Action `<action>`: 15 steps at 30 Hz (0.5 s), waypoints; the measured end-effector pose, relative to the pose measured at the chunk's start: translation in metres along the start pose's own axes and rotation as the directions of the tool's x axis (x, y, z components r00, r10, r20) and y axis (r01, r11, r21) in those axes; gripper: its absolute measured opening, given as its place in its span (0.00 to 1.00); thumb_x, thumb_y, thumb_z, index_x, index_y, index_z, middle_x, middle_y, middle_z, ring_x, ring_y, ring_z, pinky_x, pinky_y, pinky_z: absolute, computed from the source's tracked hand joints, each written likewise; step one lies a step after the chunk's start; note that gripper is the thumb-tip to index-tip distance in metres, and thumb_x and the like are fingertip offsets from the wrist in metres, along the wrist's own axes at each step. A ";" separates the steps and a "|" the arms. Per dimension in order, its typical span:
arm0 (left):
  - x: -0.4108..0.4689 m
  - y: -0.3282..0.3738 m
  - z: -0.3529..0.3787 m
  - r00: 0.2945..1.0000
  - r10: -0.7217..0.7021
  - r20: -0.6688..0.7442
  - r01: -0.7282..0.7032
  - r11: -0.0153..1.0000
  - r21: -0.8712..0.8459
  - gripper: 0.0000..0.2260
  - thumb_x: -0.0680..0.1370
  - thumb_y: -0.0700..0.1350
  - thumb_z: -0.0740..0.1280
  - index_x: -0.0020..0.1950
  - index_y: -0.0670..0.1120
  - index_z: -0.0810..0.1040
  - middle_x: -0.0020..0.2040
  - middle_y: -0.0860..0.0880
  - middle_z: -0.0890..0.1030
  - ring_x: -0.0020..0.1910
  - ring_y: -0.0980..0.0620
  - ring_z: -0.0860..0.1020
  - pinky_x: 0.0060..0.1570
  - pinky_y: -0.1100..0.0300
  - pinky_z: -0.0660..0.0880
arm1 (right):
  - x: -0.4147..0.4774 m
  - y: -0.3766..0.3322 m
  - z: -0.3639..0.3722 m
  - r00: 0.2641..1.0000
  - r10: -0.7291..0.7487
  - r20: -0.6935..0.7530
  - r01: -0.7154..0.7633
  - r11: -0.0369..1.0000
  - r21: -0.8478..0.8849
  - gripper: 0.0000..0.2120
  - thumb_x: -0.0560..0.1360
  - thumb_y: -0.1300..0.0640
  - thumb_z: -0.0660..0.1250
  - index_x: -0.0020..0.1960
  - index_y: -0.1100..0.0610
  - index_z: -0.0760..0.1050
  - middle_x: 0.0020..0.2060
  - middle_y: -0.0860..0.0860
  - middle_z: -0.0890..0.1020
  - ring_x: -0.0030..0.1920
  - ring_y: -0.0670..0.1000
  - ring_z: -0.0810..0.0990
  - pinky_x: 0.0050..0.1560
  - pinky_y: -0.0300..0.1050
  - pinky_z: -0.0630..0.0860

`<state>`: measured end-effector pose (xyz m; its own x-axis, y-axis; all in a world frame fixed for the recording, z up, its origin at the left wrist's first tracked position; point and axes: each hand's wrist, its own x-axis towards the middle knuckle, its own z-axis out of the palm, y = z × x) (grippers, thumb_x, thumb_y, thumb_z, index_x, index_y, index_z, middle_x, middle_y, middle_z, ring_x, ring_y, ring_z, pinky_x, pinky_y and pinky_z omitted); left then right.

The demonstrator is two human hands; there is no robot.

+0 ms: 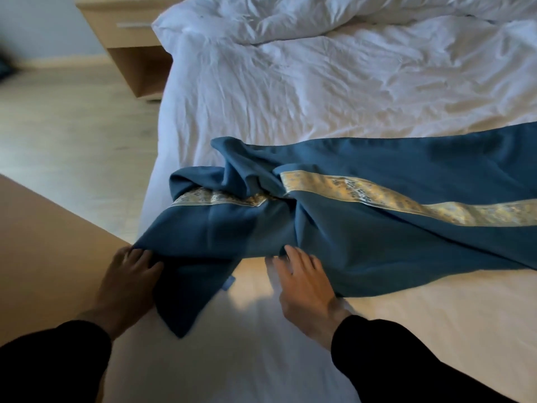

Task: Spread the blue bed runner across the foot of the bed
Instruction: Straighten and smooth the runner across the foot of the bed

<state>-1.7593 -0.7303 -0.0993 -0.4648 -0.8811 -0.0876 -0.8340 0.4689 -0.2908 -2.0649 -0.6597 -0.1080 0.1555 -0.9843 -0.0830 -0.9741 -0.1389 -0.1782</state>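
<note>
Head view: the blue bed runner is laid on the white bed, its long axis running left to right, flat toward the right and bunched at the left end. That bunched end is met by the left hand, whose fingers are closed on the runner's corner at the bed's left edge. The right hand is spread flat, fingertips touching the near hem. The left hand is nearer the crumpled part, so a leftward pull is judged likely.

Both hands touch the bunched blue runner on the bed.
</note>
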 end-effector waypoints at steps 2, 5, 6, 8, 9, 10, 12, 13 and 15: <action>0.000 0.012 0.004 0.999 -0.016 0.046 0.020 0.995 -0.096 0.14 0.57 0.46 0.64 0.41 0.45 0.77 0.40 0.43 0.77 0.42 0.38 0.77 0.49 0.46 0.66 | 0.010 -0.010 0.004 0.997 -0.040 0.065 0.043 0.998 -0.038 0.31 0.58 0.59 0.73 0.61 0.57 0.72 0.61 0.61 0.75 0.60 0.61 0.76 0.56 0.54 0.74; 0.000 0.038 0.001 0.996 0.084 0.043 -0.070 0.965 -0.253 0.21 0.57 0.49 0.65 0.49 0.48 0.77 0.46 0.46 0.77 0.46 0.41 0.77 0.53 0.48 0.64 | 0.025 -0.015 0.007 0.985 -0.059 0.162 0.080 0.989 -0.125 0.33 0.71 0.58 0.67 0.73 0.58 0.58 0.71 0.62 0.62 0.71 0.61 0.61 0.67 0.56 0.62; 0.000 0.049 -0.003 0.993 0.117 0.016 -0.107 0.950 -0.294 0.22 0.59 0.51 0.62 0.51 0.48 0.77 0.48 0.47 0.78 0.48 0.42 0.77 0.54 0.49 0.65 | 0.029 -0.014 0.007 0.985 -0.029 0.171 0.055 0.987 -0.154 0.33 0.74 0.58 0.64 0.74 0.57 0.53 0.73 0.61 0.58 0.72 0.61 0.57 0.69 0.56 0.58; 0.004 0.071 -0.015 0.993 0.121 -0.019 -0.119 0.923 -0.365 0.23 0.63 0.54 0.59 0.55 0.48 0.76 0.50 0.47 0.78 0.48 0.44 0.78 0.52 0.50 0.70 | 0.034 -0.012 0.005 0.985 0.064 0.160 -0.028 0.975 -0.219 0.31 0.76 0.58 0.60 0.75 0.58 0.49 0.73 0.61 0.56 0.73 0.61 0.55 0.69 0.56 0.56; 0.008 0.082 -0.018 0.996 0.085 -0.024 -0.088 0.917 -0.389 0.23 0.65 0.55 0.60 0.57 0.47 0.75 0.50 0.46 0.78 0.46 0.44 0.78 0.48 0.51 0.73 | 0.037 -0.010 0.004 0.985 0.105 0.138 -0.070 0.968 -0.242 0.30 0.77 0.59 0.58 0.75 0.59 0.50 0.73 0.62 0.57 0.73 0.61 0.56 0.69 0.56 0.57; 0.013 0.092 -0.019 0.999 0.038 -0.025 -0.045 0.915 -0.400 0.24 0.67 0.55 0.61 0.59 0.46 0.73 0.48 0.45 0.78 0.43 0.44 0.78 0.43 0.53 0.74 | 0.038 -0.007 0.005 0.982 0.146 0.116 -0.111 0.959 -0.261 0.27 0.78 0.60 0.56 0.74 0.60 0.52 0.72 0.62 0.59 0.72 0.61 0.58 0.67 0.55 0.59; 0.025 0.106 -0.021 0.999 -0.032 0.011 0.034 0.921 -0.388 0.29 0.70 0.55 0.66 0.68 0.45 0.66 0.47 0.43 0.77 0.38 0.43 0.78 0.37 0.54 0.74 | 0.042 0.000 0.004 0.976 0.207 0.074 -0.177 0.940 -0.292 0.23 0.78 0.60 0.55 0.72 0.60 0.57 0.69 0.63 0.64 0.68 0.61 0.64 0.64 0.54 0.63; 0.033 0.109 -0.023 0.994 -0.070 0.084 0.097 0.919 -0.381 0.34 0.71 0.54 0.67 0.72 0.46 0.59 0.49 0.42 0.75 0.40 0.42 0.78 0.38 0.53 0.74 | 0.044 0.005 0.003 0.975 0.217 0.049 -0.192 0.932 -0.308 0.21 0.77 0.61 0.55 0.70 0.60 0.62 0.66 0.62 0.68 0.65 0.61 0.67 0.61 0.53 0.65; 0.046 0.107 -0.021 0.957 -0.125 0.261 0.217 0.907 -0.362 0.36 0.75 0.53 0.64 0.76 0.51 0.46 0.56 0.42 0.72 0.47 0.41 0.78 0.43 0.53 0.70 | 0.047 0.012 0.004 0.977 0.207 0.056 -0.183 0.940 -0.287 0.16 0.76 0.63 0.57 0.63 0.59 0.68 0.60 0.58 0.72 0.60 0.58 0.71 0.59 0.51 0.66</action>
<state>-1.8766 -0.7190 -0.1141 -0.2632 -0.9182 -0.2959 -0.9645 0.2565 0.0620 -2.0687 -0.7071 -0.1179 -0.0409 -0.9841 -0.1730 -0.9914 0.0185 0.1292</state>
